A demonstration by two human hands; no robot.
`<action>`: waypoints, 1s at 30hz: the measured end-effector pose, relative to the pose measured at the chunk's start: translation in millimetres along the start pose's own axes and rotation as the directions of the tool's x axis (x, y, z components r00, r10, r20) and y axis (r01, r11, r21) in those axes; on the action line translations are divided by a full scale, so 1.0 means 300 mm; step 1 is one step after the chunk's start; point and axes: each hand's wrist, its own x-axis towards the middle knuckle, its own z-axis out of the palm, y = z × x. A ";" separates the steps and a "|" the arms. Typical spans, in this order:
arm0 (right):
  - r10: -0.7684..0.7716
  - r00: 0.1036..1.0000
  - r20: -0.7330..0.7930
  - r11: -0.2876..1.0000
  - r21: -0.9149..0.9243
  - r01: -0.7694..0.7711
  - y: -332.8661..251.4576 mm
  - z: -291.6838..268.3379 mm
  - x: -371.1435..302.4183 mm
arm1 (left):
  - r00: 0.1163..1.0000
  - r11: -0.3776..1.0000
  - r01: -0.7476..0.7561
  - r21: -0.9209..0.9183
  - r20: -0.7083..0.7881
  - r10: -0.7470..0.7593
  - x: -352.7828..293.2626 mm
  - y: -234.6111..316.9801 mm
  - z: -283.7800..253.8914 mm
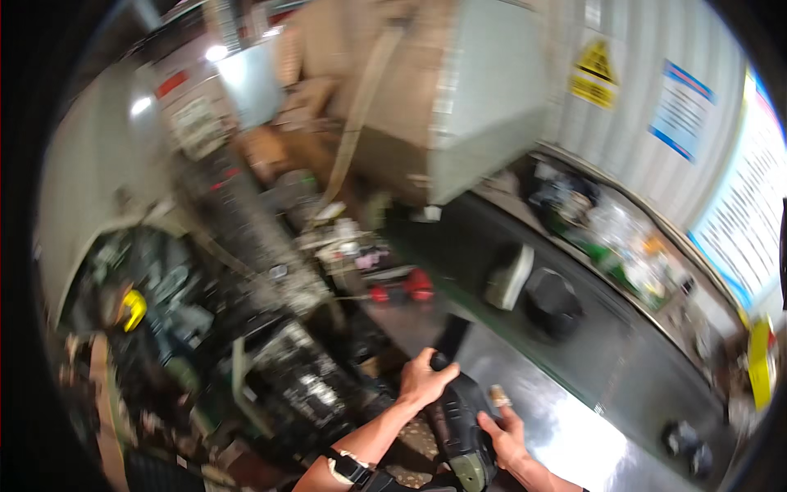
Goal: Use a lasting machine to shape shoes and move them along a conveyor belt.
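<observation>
A black shoe [459, 402] with an olive-green end [470, 473] is tilted at the lower middle. My left hand [425, 381] is closed around its upper part, where a flat black piece [452, 338] sticks out past my fingers. Beside the shoe, my right hand [510, 439] has its thumb and forefinger apart, the thumb close to the shoe's side. Something tan covers the forefinger's tip; whether it is a wrap or a small object is too blurred to tell. A black band sits on my left wrist.
A shiny metal ledge [566, 418] runs along a dark conveyor belt [615, 353]. On the belt are a pale-soled shoe [510, 277], a round black item [554, 302] and dark items [687, 447]. Clutter fills a trough [631, 254]. Red-and-black items [406, 287] lie left; a grey machine housing [484, 98] stands behind.
</observation>
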 end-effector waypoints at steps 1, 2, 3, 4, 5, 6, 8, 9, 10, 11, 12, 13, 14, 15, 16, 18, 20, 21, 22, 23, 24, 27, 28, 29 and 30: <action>-0.061 0.997 -0.048 0.997 0.043 0.063 -0.017 0.084 -0.008 | 0.994 0.998 -0.056 -0.012 -0.095 0.055 -0.018 -0.006 -0.079; -0.118 0.993 -0.019 0.993 -0.010 0.118 -0.038 0.168 -0.013 | 0.986 0.999 -0.049 0.015 -0.159 0.051 -0.031 -0.018 -0.169; -0.164 0.985 0.056 0.986 0.016 0.163 -0.047 0.258 -0.020 | 0.980 0.999 -0.024 -0.040 -0.197 0.016 -0.056 -0.037 -0.264; -0.200 0.972 0.122 0.979 0.054 0.195 -0.054 0.344 -0.027 | 0.963 1.000 0.026 0.000 -0.267 -0.025 -0.073 -0.053 -0.358; -0.179 0.973 0.148 0.984 0.030 0.176 -0.049 0.435 -0.033 | 0.948 0.999 0.038 -0.038 -0.314 -0.048 -0.105 -0.080 -0.455; -0.096 0.989 0.111 0.987 -0.120 0.109 -0.042 0.531 -0.029 | 0.938 0.995 0.072 -0.073 -0.334 -0.093 -0.130 -0.109 -0.557; -0.115 0.955 0.275 0.991 0.091 0.093 -0.011 0.709 -0.060 | 0.919 0.983 0.069 -0.172 -0.372 -0.130 -0.164 -0.182 -0.806; -0.149 0.918 0.367 0.974 0.216 0.071 0.005 0.803 -0.079 | 0.770 0.939 -0.094 -0.331 -0.622 -0.142 -0.226 -0.228 -0.891; -0.103 0.915 0.390 0.970 0.244 0.005 0.017 0.898 -0.098 | 0.633 0.926 -0.248 -0.285 -0.772 -0.068 -0.255 -0.281 -1.021; -0.072 0.905 0.420 0.975 0.221 -0.025 0.025 0.981 -0.123 | 0.290 0.982 -0.155 0.108 -0.945 0.149 -0.289 -0.341 -1.160; -0.031 0.885 0.464 0.972 0.221 -0.082 0.031 1.065 -0.150 | -0.042 0.909 0.088 0.407 -0.910 0.411 -0.322 -0.402 -1.289; -0.025 0.874 0.486 0.975 0.206 -0.087 0.034 1.146 -0.177 | -0.014 0.937 0.129 0.325 -0.944 0.329 -0.337 -0.455 -1.387; -0.036 0.840 0.541 0.965 0.236 -0.111 0.036 1.221 -0.206 | 0.038 0.967 0.188 0.174 -0.985 0.169 -0.334 -0.502 -1.467; -0.041 0.803 0.595 0.954 0.263 -0.147 0.038 1.288 -0.229 | 0.243 0.988 0.152 0.027 -0.970 -0.011 -0.338 -0.550 -1.524; 0.005 0.816 0.578 0.956 0.236 -0.172 0.042 1.358 -0.249 | 0.319 0.976 0.196 0.093 -0.947 0.026 -0.350 -0.591 -1.549; -0.003 0.798 0.603 0.955 0.239 -0.178 0.050 1.468 -0.285 | 0.322 0.996 0.068 0.058 -0.946 0.033 -0.383 -0.659 -1.568; 0.039 0.795 0.606 0.964 0.186 -0.190 0.058 1.541 -0.303 | 0.439 0.851 -0.478 -0.218 -0.899 0.016 -0.482 -0.736 -1.563; 0.045 0.795 0.605 0.961 0.191 -0.200 0.063 1.576 -0.306 | 0.502 0.956 -0.271 0.110 -0.832 0.238 -0.573 -0.781 -1.562; 0.041 0.796 0.604 0.965 0.184 -0.189 0.072 1.607 -0.308 | 0.524 0.967 -0.196 0.162 -0.816 0.243 -0.641 -0.813 -1.529; 0.053 0.793 0.606 0.964 0.176 -0.199 0.079 1.639 -0.305 | 0.632 0.996 -0.073 0.050 -0.771 0.085 -0.715 -0.843 -1.520; 0.064 0.793 0.606 0.963 0.172 -0.209 0.088 1.666 -0.302 | 0.720 0.999 -0.008 0.036 -0.693 0.031 -0.764 -0.866 -1.522; 0.049 0.766 0.641 0.966 0.163 -0.199 0.124 1.767 -0.284 | 0.798 0.831 -0.158 -0.534 -0.564 -0.211 -0.834 -0.864 -1.561; 0.072 0.748 0.660 0.956 0.168 -0.241 0.140 1.803 -0.278 | 0.740 0.797 -0.145 -0.586 -0.599 -0.306 -0.833 -0.842 -1.580; 0.089 0.757 0.648 0.961 0.144 -0.236 0.153 1.836 -0.270 | 0.765 0.594 -0.390 -0.703 -0.607 -0.216 -0.809 -0.811 -1.593; 0.105 0.760 0.641 0.952 0.155 -0.263 0.168 1.869 -0.263 | 0.750 0.466 -0.390 -0.794 -0.567 -0.339 -0.786 -0.774 -1.597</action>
